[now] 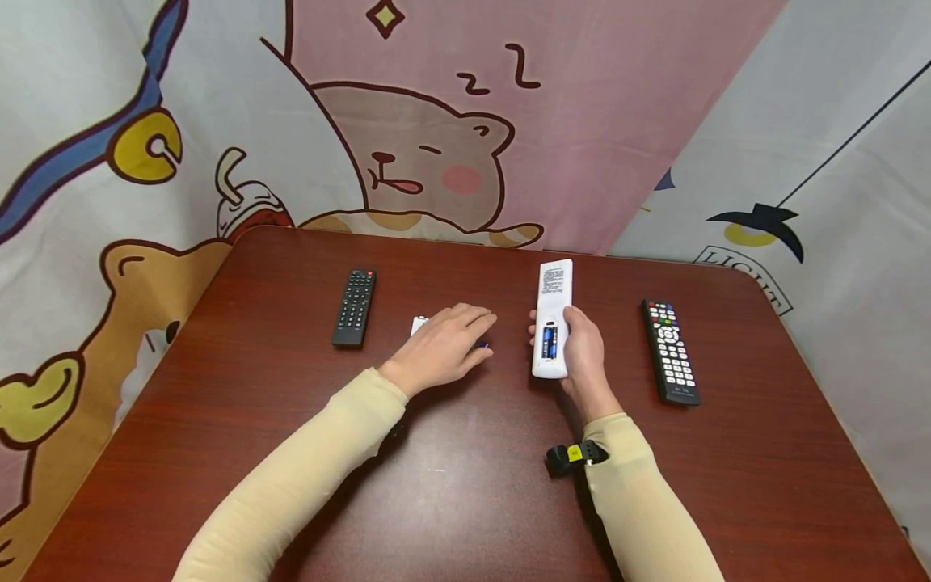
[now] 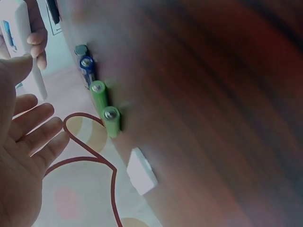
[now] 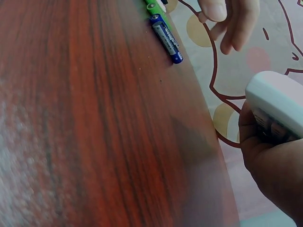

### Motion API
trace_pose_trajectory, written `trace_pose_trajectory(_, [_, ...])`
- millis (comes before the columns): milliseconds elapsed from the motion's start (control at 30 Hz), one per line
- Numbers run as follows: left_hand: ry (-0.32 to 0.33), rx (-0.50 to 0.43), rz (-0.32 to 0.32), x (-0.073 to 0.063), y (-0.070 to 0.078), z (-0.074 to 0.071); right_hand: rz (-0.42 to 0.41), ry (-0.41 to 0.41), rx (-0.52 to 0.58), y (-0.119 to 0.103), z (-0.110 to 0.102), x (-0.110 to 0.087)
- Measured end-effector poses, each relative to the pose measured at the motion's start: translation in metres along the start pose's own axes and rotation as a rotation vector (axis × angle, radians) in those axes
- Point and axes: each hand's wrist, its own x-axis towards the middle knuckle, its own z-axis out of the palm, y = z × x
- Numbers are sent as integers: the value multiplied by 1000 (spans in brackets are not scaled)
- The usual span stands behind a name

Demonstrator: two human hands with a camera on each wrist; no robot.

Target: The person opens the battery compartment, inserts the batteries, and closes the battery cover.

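My right hand grips a white remote control, its back turned up. Two blue batteries sit in its uncovered battery compartment. To the left, my left hand hovers over the table, fingers extended and holding nothing. Beneath it, largely hidden in the head view, loose batteries lie in a row: two green batteries and at least one blue battery. A small white cover lies beyond the green ones in the left wrist view; only its edge shows beside my left hand in the head view.
A black remote control lies to the left on the brown table. Another black remote control with white buttons lies to the right. Behind the table hangs a cartoon-printed curtain.
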Motion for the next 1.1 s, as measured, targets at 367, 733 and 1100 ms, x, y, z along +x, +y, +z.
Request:
trace_pose_trajectory(367, [-38,-4,-62,-8,-13,-1,-16,-8,6,0,0,-1])
trace_pose_trajectory(733, [-62,15,-110,-18,-23,-6,-6,-10,-7,-1,1,0])
trace_pose_trajectory(1100, [-51,16,-133,-27,-34,-11,-14,-14,-9,0,-1,-1])
